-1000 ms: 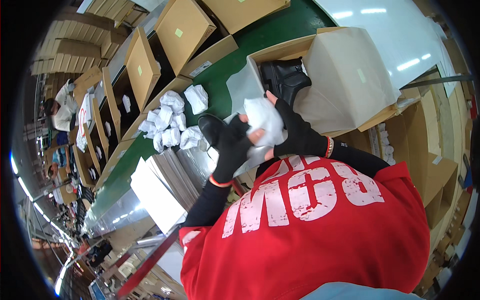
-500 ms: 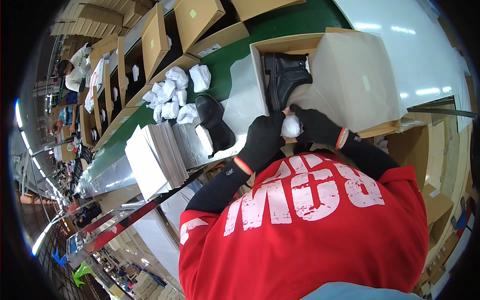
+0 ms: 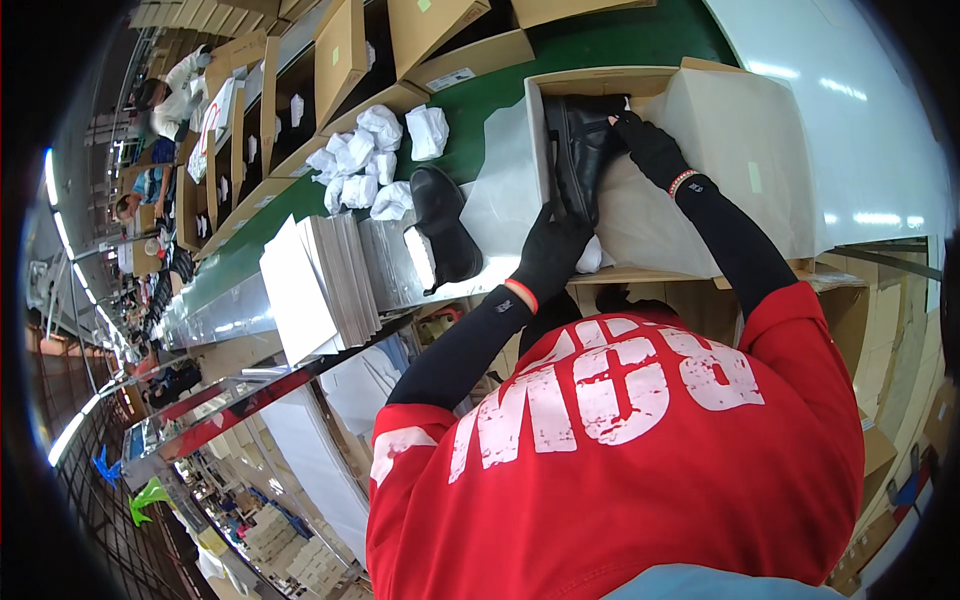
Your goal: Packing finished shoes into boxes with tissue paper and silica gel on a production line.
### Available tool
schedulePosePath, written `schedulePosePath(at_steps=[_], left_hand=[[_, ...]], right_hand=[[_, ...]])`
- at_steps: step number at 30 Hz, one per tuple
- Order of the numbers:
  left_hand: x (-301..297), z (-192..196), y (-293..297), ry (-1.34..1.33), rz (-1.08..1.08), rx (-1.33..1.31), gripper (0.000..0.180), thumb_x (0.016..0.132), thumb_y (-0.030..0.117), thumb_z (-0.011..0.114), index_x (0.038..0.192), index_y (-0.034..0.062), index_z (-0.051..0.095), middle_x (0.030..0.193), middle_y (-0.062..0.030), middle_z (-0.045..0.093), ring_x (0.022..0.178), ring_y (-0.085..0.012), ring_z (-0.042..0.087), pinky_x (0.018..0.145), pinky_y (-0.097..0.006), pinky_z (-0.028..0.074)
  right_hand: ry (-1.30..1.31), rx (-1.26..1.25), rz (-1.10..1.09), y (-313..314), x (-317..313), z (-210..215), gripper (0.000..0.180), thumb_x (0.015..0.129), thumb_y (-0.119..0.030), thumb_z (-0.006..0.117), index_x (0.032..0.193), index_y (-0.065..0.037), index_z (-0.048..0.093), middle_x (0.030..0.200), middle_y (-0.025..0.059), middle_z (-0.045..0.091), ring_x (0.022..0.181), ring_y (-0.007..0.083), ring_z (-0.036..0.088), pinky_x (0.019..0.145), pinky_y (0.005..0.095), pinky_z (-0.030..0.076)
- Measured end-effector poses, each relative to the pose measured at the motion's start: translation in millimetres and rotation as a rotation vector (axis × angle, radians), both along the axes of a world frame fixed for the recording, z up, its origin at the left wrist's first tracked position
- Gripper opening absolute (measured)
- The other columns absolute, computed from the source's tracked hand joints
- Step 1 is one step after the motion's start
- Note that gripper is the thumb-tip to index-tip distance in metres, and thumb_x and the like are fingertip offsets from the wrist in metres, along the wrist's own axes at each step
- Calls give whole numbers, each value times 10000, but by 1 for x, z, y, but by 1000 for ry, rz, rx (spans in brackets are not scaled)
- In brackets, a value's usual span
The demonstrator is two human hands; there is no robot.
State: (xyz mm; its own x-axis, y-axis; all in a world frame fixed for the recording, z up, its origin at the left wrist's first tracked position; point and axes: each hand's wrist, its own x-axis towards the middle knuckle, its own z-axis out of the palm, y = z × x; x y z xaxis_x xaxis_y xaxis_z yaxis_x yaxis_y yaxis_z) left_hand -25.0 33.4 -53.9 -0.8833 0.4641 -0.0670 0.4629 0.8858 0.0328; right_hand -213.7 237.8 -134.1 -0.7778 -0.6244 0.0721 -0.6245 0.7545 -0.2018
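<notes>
A black ankle boot [image 3: 577,150] lies in an open shoebox [image 3: 538,140] lined with pale tissue paper [image 3: 745,150]. Around its near, toe end, my left hand [image 3: 553,248] in a black glove is closed. My right hand [image 3: 650,153], also black-gloved with bare fingertips showing, grips the boot's upper edge at the far end. Beside the left hand, at the box's near edge, is a white paper wad [image 3: 590,256]; whether that hand touches it I cannot tell. Left of the box, a second black boot [image 3: 443,225] rests on a sheet of tissue.
Several white paper wads [image 3: 365,160] are heaped on the green conveyor [image 3: 590,40]. A stack of grey-white sheets [image 3: 320,285] stands at the left. Open shoeboxes [image 3: 345,65] line the far side, and a glossy white surface [image 3: 850,130] lies right. Other people work far left.
Both hands held the white paper wad together near the toe. My right hand has moved away to the boot's far upper edge; the left is now on the toe end, the wad beside it.
</notes>
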Motion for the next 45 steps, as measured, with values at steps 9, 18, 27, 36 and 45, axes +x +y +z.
schedulePosePath(at_steps=[9, 18, 27, 36, 45], left_hand=[[16, 29, -55, 148, 517, 622, 521, 705, 173, 712, 1187, 71, 544, 1181, -148, 538, 1121, -343, 494, 1047, -442, 337], [23, -44, -104, -175, 714, 195, 329, 687, 145, 678, 997, 79, 590, 1090, -133, 602, 1060, -337, 543, 908, -446, 409], [26, 119, -54, -97, 444, 1932, 689, 804, 369, 644, 1343, 14, 402, 1178, -141, 534, 1000, -227, 594, 903, -343, 453], [62, 52, -6, -325, 794, 822, 574, 799, 408, 713, 1181, 14, 547, 1015, -134, 646, 891, -253, 627, 791, -354, 502], [12, -1, 48, -92, -26, 607, 541, 707, 75, 651, 1231, 54, 520, 1063, -203, 585, 876, -351, 608, 753, -434, 499]], right_hand=[[-136, -537, 108, 22, 58, 70, 630, 746, -147, 731, 1322, -91, 481, 1212, 114, 580, 1012, 270, 594, 833, 387, 499], [-875, -420, 127, 21, 151, 106, 412, 790, -291, 701, 1110, -44, 620, 989, 144, 641, 844, 282, 627, 765, 378, 492], [-973, -326, 298, -6, 159, 101, 436, 832, -295, 652, 1172, -24, 618, 1082, 187, 647, 988, 302, 614, 883, 378, 452], [-958, -905, -295, 12, 57, 155, 526, 944, -378, 559, 1347, -57, 452, 1013, 47, 623, 801, 108, 616, 700, 252, 500], [-228, -487, 41, -47, 97, 183, 935, 743, -223, 745, 1487, -67, 200, 1279, 135, 546, 1018, 284, 581, 895, 352, 456]])
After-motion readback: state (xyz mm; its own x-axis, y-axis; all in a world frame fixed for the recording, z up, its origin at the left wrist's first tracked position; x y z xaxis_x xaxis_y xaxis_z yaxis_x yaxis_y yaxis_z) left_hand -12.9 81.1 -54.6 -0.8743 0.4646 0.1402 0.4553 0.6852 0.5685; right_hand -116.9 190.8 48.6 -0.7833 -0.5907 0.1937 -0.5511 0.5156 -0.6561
